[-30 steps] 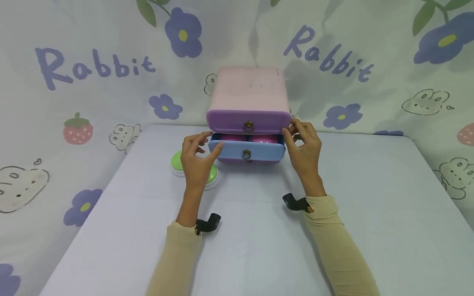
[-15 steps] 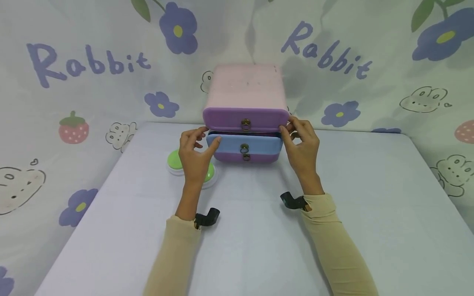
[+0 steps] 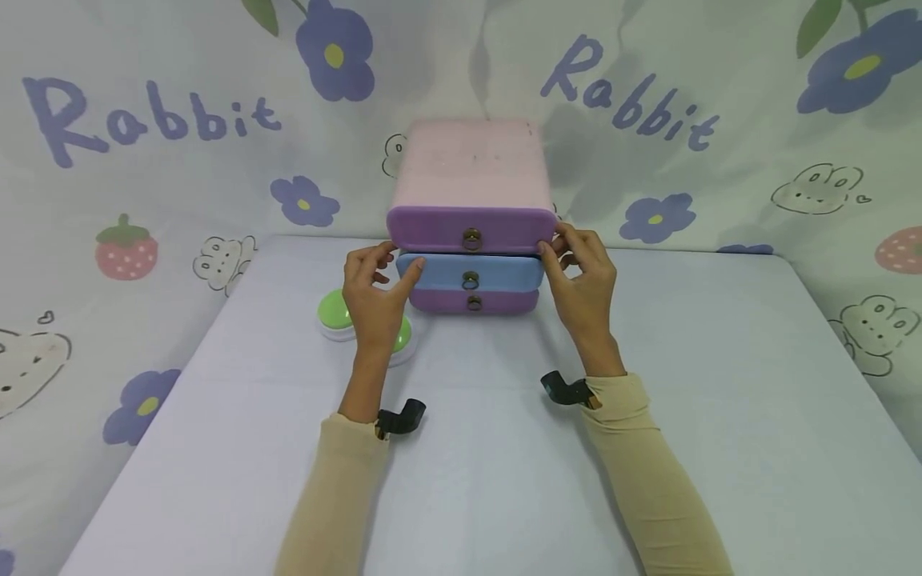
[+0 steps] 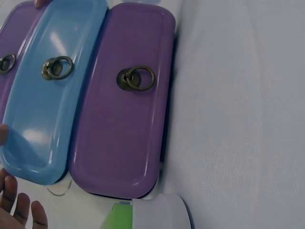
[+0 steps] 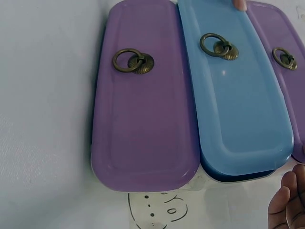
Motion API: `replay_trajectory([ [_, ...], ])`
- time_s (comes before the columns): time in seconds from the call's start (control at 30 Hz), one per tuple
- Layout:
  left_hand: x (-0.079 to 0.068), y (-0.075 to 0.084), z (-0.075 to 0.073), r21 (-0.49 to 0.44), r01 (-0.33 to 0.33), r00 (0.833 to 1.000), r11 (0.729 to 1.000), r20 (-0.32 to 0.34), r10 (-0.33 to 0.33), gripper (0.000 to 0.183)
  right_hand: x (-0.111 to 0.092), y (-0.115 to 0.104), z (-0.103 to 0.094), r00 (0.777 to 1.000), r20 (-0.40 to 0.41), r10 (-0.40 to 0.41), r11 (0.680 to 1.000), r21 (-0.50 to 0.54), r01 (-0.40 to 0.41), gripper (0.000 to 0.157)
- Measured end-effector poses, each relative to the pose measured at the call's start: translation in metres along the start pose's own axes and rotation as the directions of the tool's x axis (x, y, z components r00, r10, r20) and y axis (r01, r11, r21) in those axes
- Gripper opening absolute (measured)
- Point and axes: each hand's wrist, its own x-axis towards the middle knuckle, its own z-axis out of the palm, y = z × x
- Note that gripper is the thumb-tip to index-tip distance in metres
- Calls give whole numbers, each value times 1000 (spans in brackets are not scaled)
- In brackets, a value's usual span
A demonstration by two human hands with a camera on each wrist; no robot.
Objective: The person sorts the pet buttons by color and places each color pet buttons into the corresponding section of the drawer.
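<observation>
A small pink chest of drawers [image 3: 475, 164] stands at the table's back, with purple top and bottom fronts and a blue middle drawer [image 3: 446, 273]. Each front carries a brass ring pull. The blue drawer juts slightly past the bottom purple drawer [image 4: 126, 133], and a narrow dark gap shows behind its end in the right wrist view. My left hand [image 3: 376, 308] presses its thumb on the blue front's left end, fingers loosely extended beside the chest. My right hand [image 3: 587, 292] holds the chest's right edge, thumb on the top purple drawer [image 3: 432, 230] and fingers along the side.
Two round green-and-white objects [image 3: 335, 310] sit on the white table [image 3: 475, 464] by my left hand, one partly hidden behind it. A printed fabric backdrop [image 3: 461, 64] hangs right behind the chest.
The blue drawer has slid back into the chest under my left thumb, hiding the pink items seen inside it earlier. The left hand has followed it; the right hand keeps its hold.
</observation>
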Motion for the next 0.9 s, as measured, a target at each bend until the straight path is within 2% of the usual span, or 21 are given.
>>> replay_trajectory([
  [0.2, 1, 1, 0, 1, -10, 1000, 1000, 1, 10, 37, -2, 11, -1, 1000, 9, 3, 1000, 7, -3, 31],
  [0.5, 0, 1, 3, 1, 5, 1000, 1000, -11, -5, 38, -3, 13, -1, 1000, 10, 2, 1000, 23, -3, 30],
  [0.67, 0, 0, 4, 17, -7, 1000, 1000, -18, 7, 39, -3, 13, -1, 1000, 12, 3, 999, 36, -4, 32],
  [0.9, -2, 6, 2, 26, 3, 999, 1000, -35, -2, 36, -3, 13, -2, 998, 68, -10, 998, -54, 14, 42],
])
